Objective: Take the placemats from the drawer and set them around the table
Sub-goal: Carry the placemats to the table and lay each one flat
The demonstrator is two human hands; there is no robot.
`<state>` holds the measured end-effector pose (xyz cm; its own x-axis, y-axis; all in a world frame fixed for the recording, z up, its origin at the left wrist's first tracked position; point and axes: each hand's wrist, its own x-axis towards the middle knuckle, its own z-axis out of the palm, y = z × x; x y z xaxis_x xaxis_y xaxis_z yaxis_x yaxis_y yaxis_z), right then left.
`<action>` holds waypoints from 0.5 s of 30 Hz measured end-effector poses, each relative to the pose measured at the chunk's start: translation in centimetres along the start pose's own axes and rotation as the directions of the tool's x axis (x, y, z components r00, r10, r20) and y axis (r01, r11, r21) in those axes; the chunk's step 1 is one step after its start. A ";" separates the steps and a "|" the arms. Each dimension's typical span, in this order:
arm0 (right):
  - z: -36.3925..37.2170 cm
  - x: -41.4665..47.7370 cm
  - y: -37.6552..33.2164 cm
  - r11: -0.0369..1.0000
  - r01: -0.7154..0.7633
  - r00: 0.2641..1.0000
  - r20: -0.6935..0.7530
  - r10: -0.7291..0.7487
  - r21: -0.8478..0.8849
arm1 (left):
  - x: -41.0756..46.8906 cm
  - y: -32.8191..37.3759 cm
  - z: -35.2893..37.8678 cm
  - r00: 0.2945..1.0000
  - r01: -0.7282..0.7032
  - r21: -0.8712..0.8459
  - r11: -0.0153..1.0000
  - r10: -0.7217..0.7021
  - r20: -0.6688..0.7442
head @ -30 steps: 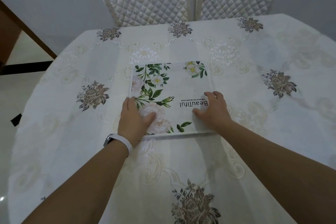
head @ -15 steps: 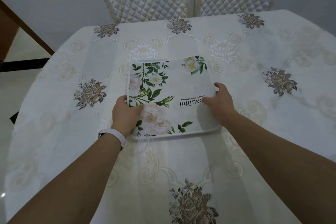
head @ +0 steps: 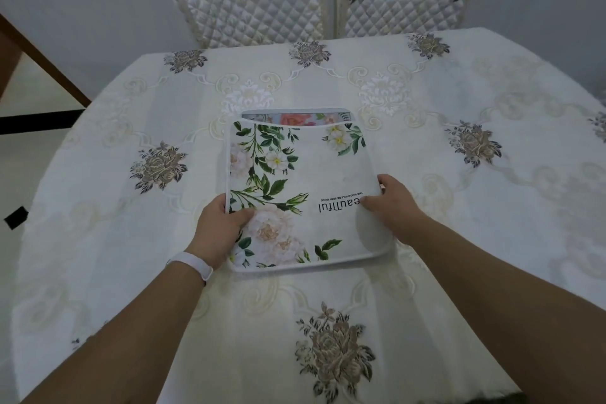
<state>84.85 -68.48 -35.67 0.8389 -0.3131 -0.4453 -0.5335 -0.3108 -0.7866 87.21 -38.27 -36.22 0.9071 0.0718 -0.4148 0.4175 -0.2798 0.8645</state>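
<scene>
Gripping the top placemat (head: pixel 305 193) by its two side edges, both hands are closed on it over the middle of the table (head: pixel 98 207). The left hand (head: pixel 218 229) pinches the left edge with its thumb lying on the printed flowers, and a white wristband (head: pixel 191 264) sits on that wrist. The right hand (head: pixel 390 203) clamps the right edge, thumb pressed down beside the upside-down word "Beautiful" (its first letter is covered by the thumb). This mat is white with green leaves and pale blossoms, and its far edge bows slightly. Under it lies a second placemat (head: pixel 296 117), of which only a strip shows past the far edge, with a pink flower on a bluish ground. A cream tablecloth (head: pixel 492 239) with brown rose motifs covers the table. Two chairs (head: pixel 252 3) in quilted white covers stand side by side at the far edge.
</scene>
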 end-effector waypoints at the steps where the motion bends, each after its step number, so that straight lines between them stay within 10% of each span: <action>1: -0.1 -0.7 0.2 1.000 0.004 1.000 -0.007 -0.004 0.005 | -0.8 -0.1 0.0 1.000 -0.010 -0.002 1.000 0.010 -0.001; 15: -3.4 -14.7 -1.1 0.997 0.077 0.994 -0.074 -0.077 -0.010 | -12.6 -0.3 -1.4 0.999 0.032 -0.242 0.970 -0.025 0.033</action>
<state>72.75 -66.61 -26.83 0.8674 -0.3535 -0.3503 -0.4686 -0.3430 -0.8141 75.70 -37.79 -30.87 0.8941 0.0476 -0.4454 0.4472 -0.0376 0.8937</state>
